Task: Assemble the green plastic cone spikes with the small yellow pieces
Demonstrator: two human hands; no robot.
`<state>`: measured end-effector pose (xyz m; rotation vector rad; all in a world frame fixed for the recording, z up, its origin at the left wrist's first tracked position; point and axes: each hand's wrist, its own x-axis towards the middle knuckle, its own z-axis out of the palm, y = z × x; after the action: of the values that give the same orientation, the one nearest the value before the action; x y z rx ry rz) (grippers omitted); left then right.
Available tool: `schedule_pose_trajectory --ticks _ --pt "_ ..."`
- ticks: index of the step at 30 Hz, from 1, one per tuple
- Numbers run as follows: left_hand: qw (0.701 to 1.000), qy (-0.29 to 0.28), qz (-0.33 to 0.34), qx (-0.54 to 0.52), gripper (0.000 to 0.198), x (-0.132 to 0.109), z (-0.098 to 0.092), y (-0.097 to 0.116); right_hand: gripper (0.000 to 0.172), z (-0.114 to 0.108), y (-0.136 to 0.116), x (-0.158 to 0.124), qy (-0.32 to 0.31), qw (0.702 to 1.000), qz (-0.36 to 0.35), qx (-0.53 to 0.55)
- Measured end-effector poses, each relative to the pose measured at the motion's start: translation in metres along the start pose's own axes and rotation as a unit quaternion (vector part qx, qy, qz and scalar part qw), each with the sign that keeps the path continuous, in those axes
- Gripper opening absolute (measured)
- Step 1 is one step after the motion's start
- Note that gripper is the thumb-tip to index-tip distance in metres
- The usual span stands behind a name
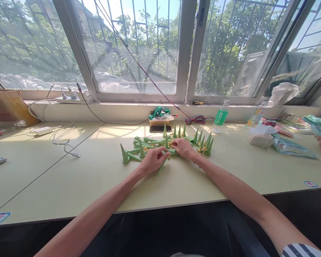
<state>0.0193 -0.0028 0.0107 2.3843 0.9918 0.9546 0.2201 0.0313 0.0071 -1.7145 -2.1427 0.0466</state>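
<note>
Green on the spike (162, 166), clamped in the left hand (153, 160); slants lengthwise below the grip, pointing near and leftward over the table (149, 194). Right of the grip, cannot tell closure of the right hand (185, 148). Beyond, noted upright cones (179, 131).

We see pale table (85, 182) across frame: green cones (166, 143) at centre; just above them, dark slab (160, 129), perhaps phone; bottle (220, 117) right of centre; white cable (76, 155) at left; blue-green packet (291, 147) at right.

Dark-and-white striped sleeve (299, 250) on right arm (276, 226), bare forearms (112, 196), bare left hand (153, 159), bare right hand (184, 148)
</note>
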Motion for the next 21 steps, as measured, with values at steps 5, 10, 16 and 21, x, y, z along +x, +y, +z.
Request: schedule_pose_trajectory --ticks 5,10,16,21 --pt "1.000 -0.002 -0.004 0.000 0.029 0.0002 -0.0004 0.0011 0.016 -0.0004 0.0007 0.0004 -0.018 1.000 0.005 -0.011" --pt "1.000 0.001 -0.004 -0.004 0.029 0.0001 -0.0009 0.0027 0.016 0.0003 0.0010 0.0010 -0.021 1.000 0.010 -0.011" --pt "1.000 0.000 -0.002 -0.007 0.029 -0.0001 -0.0011 0.0025 0.012 -0.0004 0.0010 -0.0001 -0.009 1.000 0.017 0.000" --pt "1.000 0.004 0.000 -0.007 0.030 -0.0001 -0.0012 0.0019 0.006 -0.0006 0.0009 -0.0012 0.010 0.999 0.016 0.029"
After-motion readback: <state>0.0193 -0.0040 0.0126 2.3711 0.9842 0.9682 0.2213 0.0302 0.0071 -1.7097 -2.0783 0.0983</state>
